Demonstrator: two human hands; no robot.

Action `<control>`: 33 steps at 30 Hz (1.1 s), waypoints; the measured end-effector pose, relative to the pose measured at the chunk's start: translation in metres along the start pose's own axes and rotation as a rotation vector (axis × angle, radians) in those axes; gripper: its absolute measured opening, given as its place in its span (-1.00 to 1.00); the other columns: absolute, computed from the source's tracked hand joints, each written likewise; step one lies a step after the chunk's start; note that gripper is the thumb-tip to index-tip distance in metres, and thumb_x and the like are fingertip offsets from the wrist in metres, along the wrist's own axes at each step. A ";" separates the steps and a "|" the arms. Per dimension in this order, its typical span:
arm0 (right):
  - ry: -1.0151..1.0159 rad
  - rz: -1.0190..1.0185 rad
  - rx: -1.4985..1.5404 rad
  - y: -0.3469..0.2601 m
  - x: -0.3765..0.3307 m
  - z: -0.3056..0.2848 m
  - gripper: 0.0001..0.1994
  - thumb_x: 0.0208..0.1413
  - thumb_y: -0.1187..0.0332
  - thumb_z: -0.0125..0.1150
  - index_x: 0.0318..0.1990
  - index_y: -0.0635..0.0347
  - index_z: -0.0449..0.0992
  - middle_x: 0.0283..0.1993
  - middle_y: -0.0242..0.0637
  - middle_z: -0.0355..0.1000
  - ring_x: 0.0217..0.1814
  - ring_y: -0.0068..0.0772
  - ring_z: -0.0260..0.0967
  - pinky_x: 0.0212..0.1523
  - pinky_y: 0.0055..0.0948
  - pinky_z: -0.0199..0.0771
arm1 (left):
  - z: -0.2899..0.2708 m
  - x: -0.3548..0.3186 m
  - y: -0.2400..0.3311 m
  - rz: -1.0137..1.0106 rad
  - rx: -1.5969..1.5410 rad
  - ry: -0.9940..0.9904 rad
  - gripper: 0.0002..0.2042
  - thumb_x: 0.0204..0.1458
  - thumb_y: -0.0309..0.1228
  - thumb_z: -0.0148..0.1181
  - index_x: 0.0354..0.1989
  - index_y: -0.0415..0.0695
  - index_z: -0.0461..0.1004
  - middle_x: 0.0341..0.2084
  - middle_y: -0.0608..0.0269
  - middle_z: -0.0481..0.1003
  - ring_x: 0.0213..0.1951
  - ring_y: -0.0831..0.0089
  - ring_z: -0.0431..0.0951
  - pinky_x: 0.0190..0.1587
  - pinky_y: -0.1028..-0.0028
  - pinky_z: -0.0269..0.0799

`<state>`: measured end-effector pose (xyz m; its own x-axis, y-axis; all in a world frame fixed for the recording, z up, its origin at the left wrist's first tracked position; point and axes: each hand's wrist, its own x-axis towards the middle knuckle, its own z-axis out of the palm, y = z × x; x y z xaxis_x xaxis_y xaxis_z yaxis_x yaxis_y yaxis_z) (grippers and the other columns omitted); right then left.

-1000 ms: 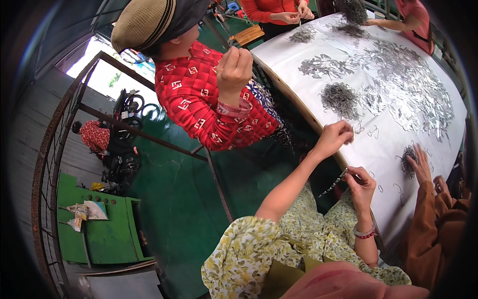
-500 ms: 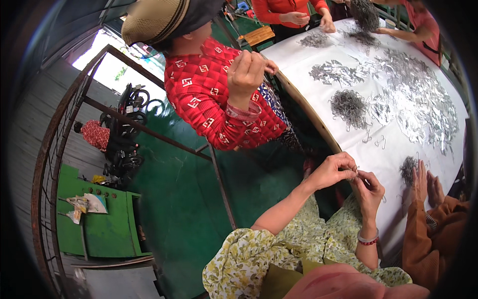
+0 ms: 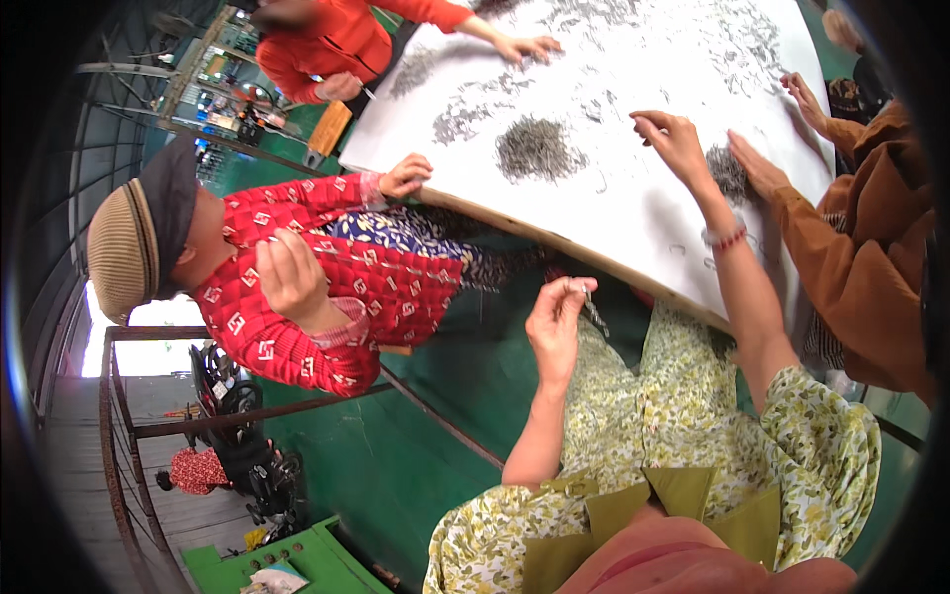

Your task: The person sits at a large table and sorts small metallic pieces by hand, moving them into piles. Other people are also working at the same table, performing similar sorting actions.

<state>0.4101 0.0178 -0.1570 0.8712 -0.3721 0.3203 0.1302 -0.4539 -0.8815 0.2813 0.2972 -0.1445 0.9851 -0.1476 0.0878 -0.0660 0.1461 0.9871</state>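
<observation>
Yellow-green floral cloth [image 3: 685, 401] covers the wearer's lap. Beyond it, the left hand [image 3: 555, 325] pinches a short, silvery strand [image 3: 596, 315] by its upper end; the rest hangs below the grip, near the table's wooden edge [image 3: 551, 240]. Farther out, the right hand [image 3: 678, 150] hovers above the white tabletop [image 3: 604, 223], fingers curled; whether they hold anything cannot be told. To its left lies a dark heap of wire pieces [image 3: 534, 150].
</observation>
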 end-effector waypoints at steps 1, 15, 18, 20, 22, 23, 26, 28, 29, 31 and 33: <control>0.030 -0.031 -0.138 0.037 0.030 0.005 -0.74 0.17 0.34 0.07 -0.14 0.35 0.54 -0.33 -0.08 0.53 -0.31 -0.31 0.49 -0.28 -0.42 0.47 | -0.001 -0.001 0.001 -0.030 0.045 -0.013 -0.91 0.12 -0.52 0.11 -0.24 -0.25 0.42 -0.31 0.13 0.53 -0.21 0.44 0.51 -0.04 0.46 0.40; -0.152 -0.422 -0.848 0.151 0.094 0.029 -0.87 -0.17 0.65 0.01 -0.45 0.33 0.47 -0.37 0.08 0.41 -0.29 0.08 0.40 -0.30 -0.13 0.43 | -0.007 -0.008 0.002 0.116 0.165 -0.025 -0.91 0.05 -0.56 0.17 -0.28 -0.26 0.48 -0.35 0.23 0.57 -0.28 0.55 0.54 -0.18 0.54 0.46; -0.085 -0.373 -0.769 0.145 0.087 0.023 -0.87 -0.16 0.65 0.01 -0.46 0.33 0.49 -0.38 0.07 0.41 -0.28 0.07 0.40 -0.28 -0.14 0.43 | -0.004 -0.008 0.004 0.134 0.178 -0.040 -0.91 0.05 -0.57 0.17 -0.27 -0.25 0.48 -0.36 0.24 0.57 -0.30 0.55 0.54 -0.22 0.55 0.46; -0.045 -0.269 -0.576 0.086 0.065 0.024 -0.79 -0.15 0.63 0.00 -0.34 0.32 0.54 -0.36 0.08 0.43 -0.29 0.09 0.40 -0.24 -0.18 0.45 | -0.008 -0.015 0.005 0.145 0.204 -0.018 -0.91 0.05 -0.57 0.17 -0.26 -0.25 0.48 -0.36 0.25 0.57 -0.32 0.55 0.54 -0.24 0.55 0.46; -0.179 -0.048 -0.340 0.068 0.050 0.004 -0.70 -0.10 0.60 0.02 -0.16 0.29 0.54 -0.40 -0.12 0.46 -0.40 -0.27 0.43 -0.36 -0.41 0.48 | -0.002 -0.012 0.003 0.197 0.193 -0.050 -0.90 0.04 -0.58 0.17 -0.26 -0.25 0.49 -0.37 0.25 0.57 -0.33 0.55 0.54 -0.26 0.55 0.45; -0.243 0.071 -0.129 0.043 0.029 0.002 -0.71 -0.07 0.60 0.02 -0.15 0.31 0.54 -0.43 -0.20 0.44 -0.44 -0.39 0.40 -0.40 -0.47 0.46 | -0.001 -0.012 0.003 0.198 0.177 -0.060 -0.90 0.04 -0.57 0.17 -0.26 -0.25 0.49 -0.37 0.25 0.57 -0.33 0.55 0.54 -0.27 0.54 0.45; -0.431 0.127 0.389 -0.021 -0.043 0.013 -0.75 0.03 0.57 0.06 -0.12 0.31 0.54 -0.47 -0.41 0.41 -0.48 -0.69 0.31 -0.49 -0.63 0.41 | -0.005 -0.010 -0.010 0.195 0.191 -0.031 -0.90 0.03 -0.55 0.19 -0.27 -0.25 0.49 -0.38 0.25 0.57 -0.33 0.53 0.54 -0.26 0.54 0.45; -0.476 0.177 0.413 -0.072 -0.087 0.012 -0.76 0.02 0.61 0.10 -0.14 0.31 0.55 -0.44 -0.38 0.43 -0.44 -0.66 0.35 -0.44 -0.63 0.43 | -0.002 -0.006 -0.012 0.178 0.190 -0.026 -0.91 0.03 -0.53 0.20 -0.31 -0.26 0.49 -0.41 0.25 0.56 -0.34 0.51 0.54 -0.26 0.52 0.44; -0.466 0.126 0.420 -0.088 -0.105 0.013 -0.76 0.00 0.63 0.13 -0.15 0.31 0.55 -0.42 -0.37 0.43 -0.42 -0.65 0.36 -0.41 -0.63 0.43 | -0.001 -0.004 -0.010 0.162 0.200 -0.035 -0.92 0.03 -0.53 0.20 -0.32 -0.26 0.48 -0.41 0.24 0.56 -0.35 0.50 0.54 -0.27 0.52 0.43; -0.431 0.067 0.453 -0.108 -0.128 0.012 -0.76 -0.04 0.65 0.15 -0.17 0.30 0.56 -0.40 -0.38 0.44 -0.38 -0.64 0.38 -0.36 -0.64 0.43 | 0.003 0.000 0.003 0.147 0.262 -0.057 -0.93 0.02 -0.53 0.20 -0.34 -0.24 0.47 -0.43 0.22 0.54 -0.35 0.44 0.54 -0.28 0.48 0.43; -0.386 0.042 0.498 -0.120 -0.138 0.010 -0.74 -0.07 0.66 0.15 -0.18 0.27 0.58 -0.42 -0.38 0.45 -0.35 -0.63 0.39 -0.31 -0.64 0.42 | 0.005 0.004 0.008 0.182 0.318 -0.077 -0.93 0.01 -0.53 0.20 -0.34 -0.23 0.47 -0.43 0.21 0.54 -0.34 0.41 0.54 -0.26 0.46 0.43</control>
<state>0.2793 0.1317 -0.0992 0.9764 -0.0205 0.2151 0.2155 0.0204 -0.9763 0.2842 0.2927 -0.1358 0.9387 -0.2222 0.2634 -0.2967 -0.1324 0.9457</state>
